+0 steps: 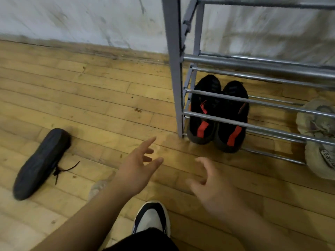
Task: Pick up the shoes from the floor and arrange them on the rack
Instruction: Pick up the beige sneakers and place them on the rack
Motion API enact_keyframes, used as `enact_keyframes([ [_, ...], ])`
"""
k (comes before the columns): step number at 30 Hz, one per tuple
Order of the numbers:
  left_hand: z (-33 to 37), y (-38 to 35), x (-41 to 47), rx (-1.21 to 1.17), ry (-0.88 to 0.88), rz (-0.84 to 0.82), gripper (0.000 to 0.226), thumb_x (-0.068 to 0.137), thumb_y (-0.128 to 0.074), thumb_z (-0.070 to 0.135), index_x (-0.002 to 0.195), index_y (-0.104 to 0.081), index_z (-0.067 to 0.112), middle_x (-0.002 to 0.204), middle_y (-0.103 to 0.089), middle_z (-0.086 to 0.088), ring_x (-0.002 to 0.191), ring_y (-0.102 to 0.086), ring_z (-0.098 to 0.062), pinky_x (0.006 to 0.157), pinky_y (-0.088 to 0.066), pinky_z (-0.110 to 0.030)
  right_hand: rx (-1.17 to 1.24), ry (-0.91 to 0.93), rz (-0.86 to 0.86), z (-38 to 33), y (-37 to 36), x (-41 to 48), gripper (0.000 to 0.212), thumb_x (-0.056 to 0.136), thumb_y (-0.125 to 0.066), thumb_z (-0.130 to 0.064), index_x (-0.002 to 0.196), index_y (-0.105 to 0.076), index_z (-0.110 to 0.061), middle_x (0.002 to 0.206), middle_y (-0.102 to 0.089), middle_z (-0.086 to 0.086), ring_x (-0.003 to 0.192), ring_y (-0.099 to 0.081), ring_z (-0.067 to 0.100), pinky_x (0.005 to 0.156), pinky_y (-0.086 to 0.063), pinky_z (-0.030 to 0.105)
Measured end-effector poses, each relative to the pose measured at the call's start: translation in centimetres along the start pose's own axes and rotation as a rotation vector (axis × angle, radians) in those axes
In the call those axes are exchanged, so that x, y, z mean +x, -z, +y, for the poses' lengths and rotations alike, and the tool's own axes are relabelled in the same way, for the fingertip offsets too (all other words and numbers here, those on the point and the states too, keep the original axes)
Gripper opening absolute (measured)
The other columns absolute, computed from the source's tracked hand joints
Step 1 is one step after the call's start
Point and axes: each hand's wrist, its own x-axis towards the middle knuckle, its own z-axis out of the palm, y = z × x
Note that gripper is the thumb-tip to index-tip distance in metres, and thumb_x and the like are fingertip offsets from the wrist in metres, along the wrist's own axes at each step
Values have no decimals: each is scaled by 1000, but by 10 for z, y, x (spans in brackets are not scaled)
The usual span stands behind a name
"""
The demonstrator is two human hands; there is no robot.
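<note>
A pair of black shoes with red stripes (pixel 217 115) stands side by side on the lowest bars of the grey metal rack (pixel 174 69). Further right on the same tier lies a beige knit shoe (pixel 319 134). A dark shoe (pixel 40 163) lies sole-up on the wooden floor at the left, its lace trailing. My left hand (pixel 137 167) hovers empty over the floor in front of the rack with fingers spread. Just right of it, my right hand (pixel 215 185) also holds nothing, fingers loosely bent.
My own foot in a black-and-white sneaker (pixel 152 218) stands at the bottom centre. A pale blurred object (pixel 99 187) shows behind my left forearm. The rack's higher bars (pixel 253 62) cross above the shoes. A white wall (pixel 81 20) runs along the back.
</note>
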Motion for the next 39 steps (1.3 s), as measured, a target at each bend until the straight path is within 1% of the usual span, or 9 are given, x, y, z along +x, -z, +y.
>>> enact_keyframes([
  [4,-84,43,-52,58,288,171,77,86,-70,58,153,-34,46,139,-53,4,122,-55,-15,93,-50,-35,-74,142,-254,-53,-52,12,47,94,-64,-48,138,-47,-45,131,-51,-19,110,-56,4,90,-52,31],
  [10,-183,37,-114,373,655,-56,118,67,-67,79,156,5,54,138,-44,-4,124,-50,-27,103,-45,-41,-238,177,-466,-100,-146,24,52,95,-65,-45,143,-48,-36,120,-56,-9,104,-61,14,93,-54,37],
  [14,-189,26,-113,448,572,12,112,71,-62,75,150,16,61,121,-37,7,108,-44,-14,95,-46,-39,-220,195,-470,-92,-161,31,60,94,-67,-41,149,-42,-36,147,-49,-9,128,-51,16,94,-43,28],
  [21,-137,80,-76,-265,171,-169,61,81,-69,47,136,-47,62,127,-62,16,104,-68,-12,92,-58,-33,-229,438,-449,-92,-107,56,81,94,-70,-37,157,-21,-49,165,-6,-26,150,-14,2,123,-24,34],
  [26,-137,148,-69,-456,196,-280,71,86,-65,38,150,-39,54,129,-72,-3,111,-71,-26,96,-56,-44,-337,496,-409,-139,-86,50,79,89,-78,-33,153,-35,-51,148,-41,-24,135,-44,3,114,-42,35],
  [29,-143,185,-85,-551,281,-101,66,91,-71,29,146,-44,52,120,-74,-14,108,-72,-36,97,-55,-54,-435,575,-426,-189,-92,35,70,86,-80,-39,146,-48,-48,117,-57,-27,117,-59,4,94,-49,22],
  [31,-150,205,-102,-448,296,94,65,94,-72,31,147,-41,51,115,-77,0,104,-75,-23,98,-56,-49,-537,641,-447,-236,-102,14,65,85,-79,-46,144,-51,-47,99,-57,-24,101,-62,2,76,-44,16],
  [34,-169,223,-136,-348,331,254,64,94,-66,50,151,-37,52,119,-72,13,110,-69,-11,104,-51,-46,-801,792,-447,-305,-123,-31,66,89,-71,-55,149,-47,-42,115,-57,-17,115,-58,9,80,-40,23],
  [39,-228,217,-201,-276,620,486,77,92,-61,63,158,-27,43,148,-52,-1,132,-53,-28,102,-45,-42,-1081,818,-408,-361,-165,-108,64,96,-63,-51,153,-43,-31,149,-52,-2,132,-52,22,102,-45,32],
])
